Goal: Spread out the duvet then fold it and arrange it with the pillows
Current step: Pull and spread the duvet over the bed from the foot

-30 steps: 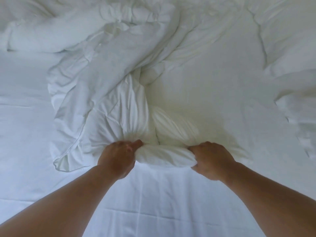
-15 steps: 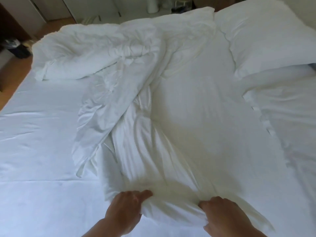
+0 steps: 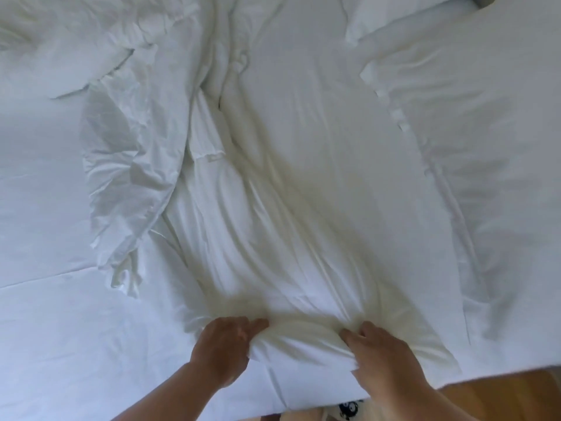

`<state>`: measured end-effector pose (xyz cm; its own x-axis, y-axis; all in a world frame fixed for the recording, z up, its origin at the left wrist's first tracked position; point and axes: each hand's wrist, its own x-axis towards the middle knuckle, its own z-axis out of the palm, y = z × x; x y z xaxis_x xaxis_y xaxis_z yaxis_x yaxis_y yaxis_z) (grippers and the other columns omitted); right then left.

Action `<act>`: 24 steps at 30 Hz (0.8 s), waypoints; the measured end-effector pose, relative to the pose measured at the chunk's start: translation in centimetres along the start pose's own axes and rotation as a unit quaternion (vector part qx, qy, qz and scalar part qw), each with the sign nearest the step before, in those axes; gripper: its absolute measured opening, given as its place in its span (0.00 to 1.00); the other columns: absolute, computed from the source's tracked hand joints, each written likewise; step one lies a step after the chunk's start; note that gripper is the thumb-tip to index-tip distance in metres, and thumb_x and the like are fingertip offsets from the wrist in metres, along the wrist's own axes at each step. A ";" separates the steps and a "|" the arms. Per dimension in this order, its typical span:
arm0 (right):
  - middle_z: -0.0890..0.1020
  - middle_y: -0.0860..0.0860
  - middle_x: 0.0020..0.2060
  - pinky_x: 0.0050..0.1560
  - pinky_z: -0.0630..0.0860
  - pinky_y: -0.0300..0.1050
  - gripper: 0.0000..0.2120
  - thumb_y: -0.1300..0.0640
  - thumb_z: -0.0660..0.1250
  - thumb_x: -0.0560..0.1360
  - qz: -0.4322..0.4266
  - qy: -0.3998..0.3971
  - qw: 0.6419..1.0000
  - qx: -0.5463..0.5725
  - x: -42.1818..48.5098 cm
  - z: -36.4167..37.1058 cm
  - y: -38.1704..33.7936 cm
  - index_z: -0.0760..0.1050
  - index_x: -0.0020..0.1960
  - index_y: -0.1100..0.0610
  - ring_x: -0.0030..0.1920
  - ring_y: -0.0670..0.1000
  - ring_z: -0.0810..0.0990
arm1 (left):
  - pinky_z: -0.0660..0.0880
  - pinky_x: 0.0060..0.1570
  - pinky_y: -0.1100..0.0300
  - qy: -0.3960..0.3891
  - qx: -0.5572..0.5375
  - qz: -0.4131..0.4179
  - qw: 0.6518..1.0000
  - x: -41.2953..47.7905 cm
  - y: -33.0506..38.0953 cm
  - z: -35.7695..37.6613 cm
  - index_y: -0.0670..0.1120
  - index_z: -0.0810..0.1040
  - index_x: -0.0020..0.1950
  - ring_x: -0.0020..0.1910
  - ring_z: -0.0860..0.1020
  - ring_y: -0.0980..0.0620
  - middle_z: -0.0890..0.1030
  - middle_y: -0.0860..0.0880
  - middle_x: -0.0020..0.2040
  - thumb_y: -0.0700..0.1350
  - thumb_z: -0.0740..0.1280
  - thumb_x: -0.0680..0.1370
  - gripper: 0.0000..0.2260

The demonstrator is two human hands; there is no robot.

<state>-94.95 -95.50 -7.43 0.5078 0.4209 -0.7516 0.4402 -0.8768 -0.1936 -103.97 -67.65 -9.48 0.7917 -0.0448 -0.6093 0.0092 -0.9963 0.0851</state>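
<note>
A white duvet (image 3: 318, 153) lies crumpled and stretched lengthwise down the middle of the bed, bunched in folds at the far left. Its near edge is gathered into a thick roll at the bed's near side. My left hand (image 3: 223, 349) grips the left end of that roll, thumb on top. My right hand (image 3: 379, 352) grips the right end, fingers curled into the fabric. A white pillow (image 3: 473, 123) lies at the right, and part of a second pillow (image 3: 391, 16) shows at the far right.
The white fitted sheet (image 3: 45, 238) covers the mattress on the left and near side. The bed's near edge (image 3: 409, 387) runs across the lower right, with wooden floor (image 3: 501, 396) beyond it.
Both hands have pulled the gathered duvet edge toward the bed's near edge, stretching the duvet longer. The view has tilted back down, so the room beyond the bed is out of sight.
</note>
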 end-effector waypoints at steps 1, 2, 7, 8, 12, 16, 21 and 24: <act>0.72 0.48 0.55 0.52 0.79 0.50 0.33 0.49 0.73 0.69 0.006 0.006 1.000 0.012 0.5 0.9 -0.2 0.65 0.71 0.38 0.58 0.52 0.77 | 0.80 0.52 0.60 -0.040 0.014 0.003 0.999 0.1 -0.3 0.4 0.65 0.65 0.72 0.51 0.83 0.54 0.81 0.59 0.53 0.54 0.78 0.62 0.41; 0.73 0.47 0.53 0.49 0.80 0.49 0.37 0.47 0.76 0.63 0.009 0.020 0.999 0.031 1.0 1.6 -0.3 0.68 0.70 0.38 0.55 0.52 0.78 | 0.74 0.64 0.58 -0.085 0.013 0.003 0.996 0.2 -0.5 0.3 0.65 0.56 0.77 0.63 0.77 0.53 0.76 0.57 0.63 0.56 0.74 0.68 0.42; 0.68 0.42 0.59 0.66 0.68 0.44 0.43 0.27 0.66 0.63 -0.021 -0.027 0.990 0.139 1.2 1.1 0.9 0.57 0.74 0.35 0.65 0.48 0.69 | 0.70 0.68 0.56 -0.309 -0.089 0.009 0.947 3.0 -1.4 -6.5 0.62 0.56 0.79 0.69 0.72 0.52 0.72 0.55 0.69 0.65 0.76 0.65 0.47; 0.70 0.39 0.57 0.63 0.69 0.42 0.39 0.24 0.63 0.65 -0.011 -0.003 0.984 0.176 1.0 -0.1 1.1 0.61 0.72 0.34 0.63 0.45 0.71 | 0.72 0.64 0.57 -0.276 -0.094 0.023 0.956 4.2 -1.4 -8.5 0.60 0.64 0.76 0.64 0.75 0.54 0.76 0.56 0.65 0.65 0.74 0.68 0.39; 0.76 0.41 0.47 0.54 0.74 0.42 0.15 0.36 0.60 0.78 0.060 0.212 0.953 0.210 3.3 -3.8 1.9 0.74 0.60 0.42 0.54 0.46 0.78 | 0.75 0.56 0.56 0.075 -0.024 0.092 0.993 12.3 -1.3 -15.8 0.53 0.76 0.64 0.57 0.79 0.49 0.79 0.52 0.58 0.57 0.61 0.81 0.15; 0.71 0.47 0.64 0.61 0.72 0.53 0.32 0.33 0.67 0.72 0.157 0.221 0.940 0.209 7.7 -4.6 2.7 0.64 0.71 0.44 0.65 0.54 0.72 | 0.75 0.60 0.51 0.127 0.188 0.183 0.956 21.5 -0.1 -20.8 0.50 0.70 0.68 0.64 0.72 0.47 0.72 0.49 0.65 0.49 0.59 0.82 0.15; 0.79 0.47 0.57 0.56 0.74 0.52 0.38 0.28 0.69 0.64 0.222 0.193 0.923 0.249 10.0 -2.6 2.0 0.64 0.66 0.46 0.59 0.55 0.78 | 0.73 0.54 0.49 -0.066 0.297 0.069 0.950 26.9 -0.2 -19.9 0.54 0.63 0.74 0.64 0.72 0.45 0.70 0.48 0.65 0.40 0.67 0.76 0.28; 0.79 0.48 0.44 0.44 0.73 0.49 0.29 0.31 0.71 0.66 0.240 0.193 0.902 0.301 9.9 -1.7 1.2 0.66 0.56 0.47 0.50 0.57 0.81 | 0.71 0.54 0.46 -0.082 0.277 0.050 0.956 27.5 -1.0 -18.3 0.56 0.63 0.71 0.59 0.76 0.45 0.72 0.51 0.60 0.46 0.69 0.74 0.27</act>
<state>-88.17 -91.96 -14.02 0.8039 -0.0939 -0.5873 -0.3228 -0.8983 -0.2982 -71.01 -66.54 -11.87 0.6643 -0.1076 -0.7397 -0.4223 -0.8706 -0.2526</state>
